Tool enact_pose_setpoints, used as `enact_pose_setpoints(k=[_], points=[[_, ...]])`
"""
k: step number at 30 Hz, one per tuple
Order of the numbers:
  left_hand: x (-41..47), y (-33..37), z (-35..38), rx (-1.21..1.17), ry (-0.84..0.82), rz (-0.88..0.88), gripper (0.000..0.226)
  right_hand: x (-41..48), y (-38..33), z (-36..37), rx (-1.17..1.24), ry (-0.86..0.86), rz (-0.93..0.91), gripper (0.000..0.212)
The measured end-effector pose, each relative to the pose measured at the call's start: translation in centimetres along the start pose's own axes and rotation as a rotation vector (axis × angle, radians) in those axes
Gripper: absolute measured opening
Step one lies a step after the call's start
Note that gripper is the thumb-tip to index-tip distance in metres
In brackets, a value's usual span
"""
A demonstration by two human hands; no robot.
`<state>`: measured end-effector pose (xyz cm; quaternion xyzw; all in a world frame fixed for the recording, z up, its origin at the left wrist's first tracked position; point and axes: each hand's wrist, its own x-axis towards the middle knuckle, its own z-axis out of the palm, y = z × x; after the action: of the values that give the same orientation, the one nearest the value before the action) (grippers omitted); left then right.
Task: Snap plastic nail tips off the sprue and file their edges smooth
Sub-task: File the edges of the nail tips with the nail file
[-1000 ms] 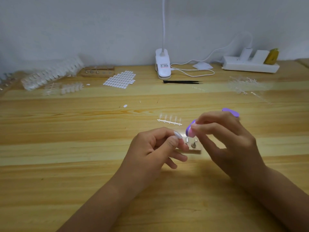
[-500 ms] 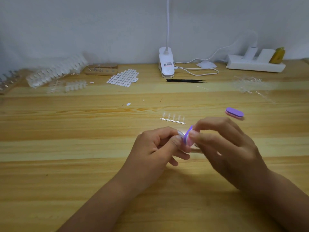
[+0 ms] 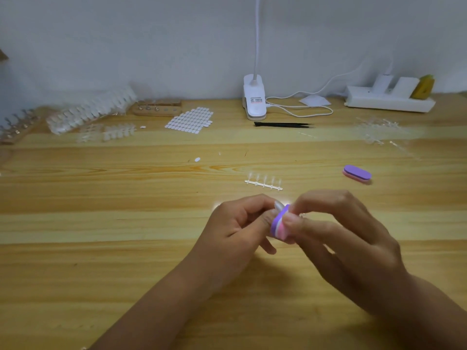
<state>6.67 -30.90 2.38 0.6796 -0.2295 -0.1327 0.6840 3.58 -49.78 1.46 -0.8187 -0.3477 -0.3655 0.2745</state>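
Filing a nail tip over the middle of the surface

The fingers of my left hand are clamped on a small clear plastic nail tip, pinched between thumb and forefinger, and the fingers of my right hand are clamped on a purple-and-pink foam file block, held on edge so that its purple face touches the tip. Both hands hang above the pale wooden surface, nearer its front edge than its back. Just beyond them, toward the back edge, lies a clear plastic sprue strip; a second purple-and-pink file block lies flat toward the right edge. Black tweezers lie near the back edge, just in front of a white clip lamp.
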Motion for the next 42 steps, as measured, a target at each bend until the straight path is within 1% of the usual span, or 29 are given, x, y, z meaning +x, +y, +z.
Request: enact_pose_setpoints(k=[2,5,8,10,12,14,16,18,19,22,24,26,27,31,35,38,40,42], points=[[0.0,0.1,-0.1,0.000,-0.003,0.001,0.021,-0.1,0.5,-0.2,-0.063,-0.028,0.002,0.032],[0.0,0.1,-0.3,0.008,0.023,-0.004,0.023,0.2,1.0,-0.5,-0.093,-0.002,0.060,0.032],[0.0,0.2,-0.2,0.022,0.009,0.021,0.021,0.0,0.1,-0.1,-0.043,-0.016,-0.005,0.034],[0.0,0.2,-0.2,0.038,0.007,0.022,0.022,0.0,0.5,-0.2,-0.069,-0.059,-0.026,0.035],[0.0,0.1,-0.3,0.050,0.023,0.011,0.023,0.2,1.4,-0.6,-0.127,-0.052,0.034,0.031],[0.0,0.1,-0.2,0.048,0.024,0.003,0.023,0.3,1.3,-0.6,-0.123,-0.010,0.061,0.029],[0.0,0.0,-0.1,0.047,0.015,0.012,0.022,0.1,0.4,0.0,-0.075,0.009,0.017,0.033],[0.0,0.0,-0.1,0.048,0.015,0.023,0.021,-0.1,0.1,0.3,-0.087,-0.025,-0.038,0.039],[0.0,0.0,-0.1,0.045,0.022,0.023,0.022,-0.1,0.5,0.1,-0.109,-0.039,-0.034,0.040],[0.0,0.1,-0.1,0.026,0.047,0.010,0.023,0.2,1.1,-0.2,-0.120,-0.019,0.038,0.037],[0.0,0.2,0.0,0.033,0.039,0.018,0.022,0.2,0.3,0.1,-0.073,-0.021,0.017,0.034],[0.0,0.2,0.0,0.040,0.032,0.023,0.022,0.1,0.0,0.3,-0.065,-0.043,-0.008,0.035],[0.0,0.2,0.0,0.035,0.034,0.017,0.022,0.1,0.2,0.1,-0.074,-0.049,-0.002,0.036],[0.0,0.3,0.0,0.029,0.034,-0.004,0.023,0.3,0.7,-0.3,-0.074,-0.018,0.063,0.027],[0.1,0.2,-0.1,0.044,0.031,0.019,0.022,0.3,-0.1,0.3,-0.035,-0.044,0.012,0.029],[0.1,0.2,-0.1,0.047,0.045,0.011,0.022,0.6,0.9,-0.5,-0.086,-0.023,0.077,0.020],[0.1,0.2,-0.1,0.049,0.040,0.015,0.023,0.6,0.5,-0.2,-0.051,-0.009,0.085,0.022],[0.1,0.1,-0.1,0.050,0.038,0.033,0.023,0.4,-0.4,0.5,-0.008,-0.014,0.038,0.026]])
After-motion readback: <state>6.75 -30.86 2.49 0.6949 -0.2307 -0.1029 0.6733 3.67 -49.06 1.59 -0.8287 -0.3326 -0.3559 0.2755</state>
